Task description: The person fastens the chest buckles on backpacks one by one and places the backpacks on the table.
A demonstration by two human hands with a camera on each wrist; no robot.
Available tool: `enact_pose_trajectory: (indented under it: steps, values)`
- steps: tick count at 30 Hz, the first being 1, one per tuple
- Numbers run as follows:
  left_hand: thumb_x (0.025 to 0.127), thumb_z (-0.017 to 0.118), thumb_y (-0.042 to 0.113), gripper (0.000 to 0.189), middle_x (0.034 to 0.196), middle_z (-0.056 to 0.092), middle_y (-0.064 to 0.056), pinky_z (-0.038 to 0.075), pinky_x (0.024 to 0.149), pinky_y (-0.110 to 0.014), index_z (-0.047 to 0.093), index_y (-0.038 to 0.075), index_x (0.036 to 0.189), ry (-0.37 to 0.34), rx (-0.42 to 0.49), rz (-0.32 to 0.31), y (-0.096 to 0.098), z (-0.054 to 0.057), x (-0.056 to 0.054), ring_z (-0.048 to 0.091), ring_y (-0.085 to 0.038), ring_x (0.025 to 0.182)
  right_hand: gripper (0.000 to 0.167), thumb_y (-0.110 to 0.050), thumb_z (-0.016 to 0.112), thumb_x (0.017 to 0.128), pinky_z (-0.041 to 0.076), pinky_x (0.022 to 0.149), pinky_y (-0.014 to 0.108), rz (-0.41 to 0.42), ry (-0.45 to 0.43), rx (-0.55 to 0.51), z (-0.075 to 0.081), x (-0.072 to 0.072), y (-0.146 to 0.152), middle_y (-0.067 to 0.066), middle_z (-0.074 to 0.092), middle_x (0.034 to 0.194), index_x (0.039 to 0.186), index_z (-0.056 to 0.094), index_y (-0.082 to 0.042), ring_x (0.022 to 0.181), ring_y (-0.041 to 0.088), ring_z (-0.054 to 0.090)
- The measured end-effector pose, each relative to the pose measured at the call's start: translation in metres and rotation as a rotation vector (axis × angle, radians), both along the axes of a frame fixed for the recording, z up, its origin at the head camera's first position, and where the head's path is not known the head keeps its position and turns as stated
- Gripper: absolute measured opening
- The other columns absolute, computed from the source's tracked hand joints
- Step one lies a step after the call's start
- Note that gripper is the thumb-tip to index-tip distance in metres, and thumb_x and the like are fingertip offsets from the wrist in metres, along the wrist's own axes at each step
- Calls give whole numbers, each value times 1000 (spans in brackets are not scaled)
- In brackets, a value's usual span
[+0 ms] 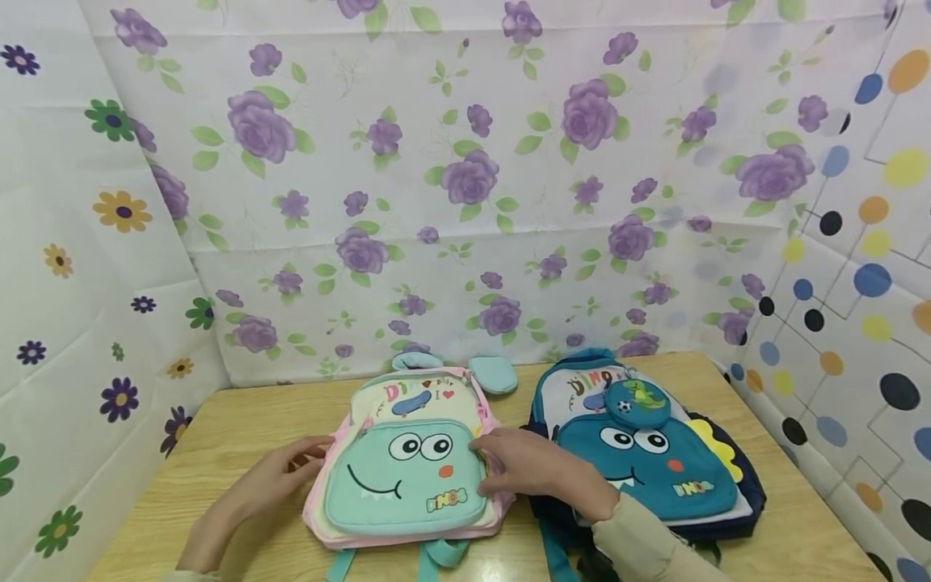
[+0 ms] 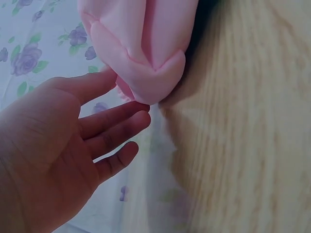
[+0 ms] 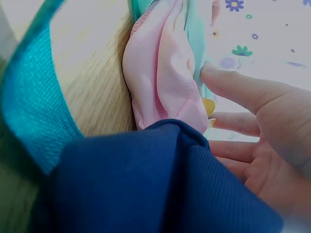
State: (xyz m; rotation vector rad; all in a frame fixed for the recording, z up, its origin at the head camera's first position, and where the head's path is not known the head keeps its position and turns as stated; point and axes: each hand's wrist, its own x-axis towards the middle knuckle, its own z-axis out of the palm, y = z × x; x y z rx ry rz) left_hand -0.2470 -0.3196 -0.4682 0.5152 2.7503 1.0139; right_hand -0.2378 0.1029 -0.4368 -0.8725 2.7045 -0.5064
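A pink and mint dinosaur backpack (image 1: 406, 477) lies face up on the table, with a smiling face on its front pocket. My left hand (image 1: 272, 481) is at its left side. In the left wrist view, the fingertips of the left hand (image 2: 73, 136) touch the pink side fabric (image 2: 146, 63), with the lower fingers spread. My right hand (image 1: 534, 462) rests at the right edge of the front pocket. In the right wrist view, the straight thumb of the right hand (image 3: 277, 126) touches the mint pocket edge, and the other fingers reach past the pink side (image 3: 160, 73).
A blue dinosaur backpack (image 1: 647, 477) lies close on the right, with a round blue pouch (image 1: 638, 403) on top, partly under my right forearm. A light blue flap (image 1: 494, 375) sticks out behind the pink backpack. Patterned cloth (image 1: 436, 202) surrounds the wooden table (image 1: 240, 420).
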Motion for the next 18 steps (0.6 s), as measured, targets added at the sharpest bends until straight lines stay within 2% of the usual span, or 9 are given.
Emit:
enact_pose_trajectory:
  steps: [8, 14, 18]
  values:
    - [103, 55, 32, 40, 123, 68, -6, 50, 79, -23, 58, 15, 138, 60, 41, 8, -6, 10, 7, 60, -7, 94, 59, -45, 73, 88, 50, 99, 32, 27, 16, -20, -1, 4, -8, -2, 64, 130, 139, 58, -19, 116, 11, 59]
    - [100, 58, 39, 45, 122, 67, -7, 50, 75, -24, 57, 15, 138, 4, 55, 54, 1, 26, 13, 60, -12, 94, 59, -44, 74, 87, 50, 99, 30, 29, 23, -10, 0, 6, -10, -3, 64, 128, 138, 59, -19, 113, 8, 59]
    - [98, 61, 41, 48, 121, 66, -6, 50, 73, -25, 57, 16, 138, 6, 44, 73, 5, 38, 16, 59, -15, 94, 59, -44, 75, 86, 49, 99, 30, 31, 29, 0, 0, 6, -12, -3, 64, 128, 138, 59, -19, 113, 7, 59]
